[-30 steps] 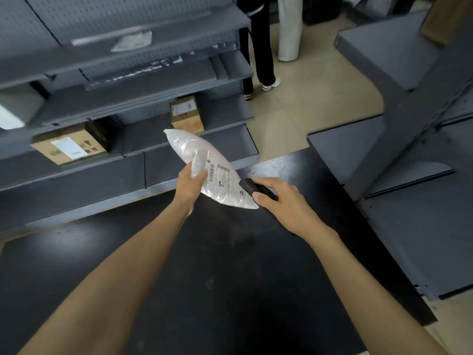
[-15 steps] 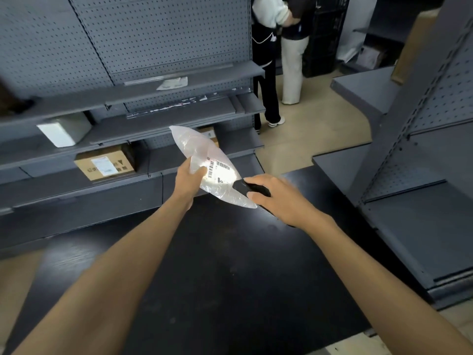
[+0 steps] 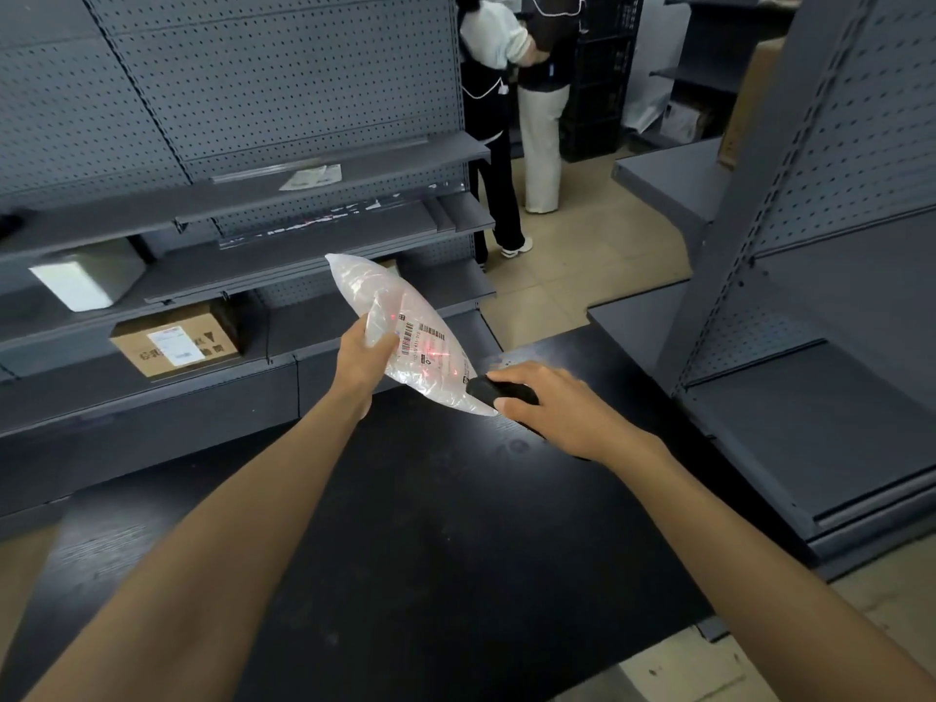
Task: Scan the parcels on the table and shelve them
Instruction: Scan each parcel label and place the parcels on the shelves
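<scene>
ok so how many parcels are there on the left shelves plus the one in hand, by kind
clear bag parcel: 1, held in the left hand
brown cardboard box: 1
white box: 1
flat white packet: 1
total: 4; a brown sliver behind the bag is too hidden to count

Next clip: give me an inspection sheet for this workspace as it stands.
Surface: black table.
Job's things: clear bagged parcel held above the table, red scan light on its label; black scanner aimed at it; cardboard box and white box on the left shelving.
Clutter: loose paper on an upper shelf.
Hands: left hand grips the parcel; right hand grips the scanner.
Cables: nothing seen.
Surroundings: right shelving, grey, pegboard-backed; two people standing in the aisle.
</scene>
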Available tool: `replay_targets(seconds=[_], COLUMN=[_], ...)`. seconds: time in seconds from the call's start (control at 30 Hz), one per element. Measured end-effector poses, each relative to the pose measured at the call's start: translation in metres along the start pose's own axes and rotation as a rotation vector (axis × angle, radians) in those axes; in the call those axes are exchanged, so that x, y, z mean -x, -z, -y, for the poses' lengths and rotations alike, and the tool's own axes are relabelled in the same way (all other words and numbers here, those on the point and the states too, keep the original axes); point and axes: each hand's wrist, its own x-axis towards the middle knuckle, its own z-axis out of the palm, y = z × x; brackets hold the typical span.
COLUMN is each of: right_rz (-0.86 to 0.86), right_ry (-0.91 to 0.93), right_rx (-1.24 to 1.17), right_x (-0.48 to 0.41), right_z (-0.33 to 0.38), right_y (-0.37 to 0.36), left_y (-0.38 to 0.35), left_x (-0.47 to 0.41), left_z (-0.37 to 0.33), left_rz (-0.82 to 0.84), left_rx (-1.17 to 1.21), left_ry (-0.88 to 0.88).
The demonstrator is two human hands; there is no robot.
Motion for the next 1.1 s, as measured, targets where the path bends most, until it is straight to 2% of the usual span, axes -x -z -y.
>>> replay_targets(seconds=[0.47,1.1], right_rz=[-0.128,-0.139], right_ry=[-0.081,-0.161], right_rx=[-0.070,-0.099], right_x=[0.047,0.089], right_z=[-0.033,-0.056], right_y=[0.018,0.016], left_y=[-0.062,-0.105], left_x=[0.018,0.053], left_z=[-0.009,-0.002], left_rz=[0.119,0.219], left_rx=[0.020,-0.002], left_ry=[-0.005,0.047])
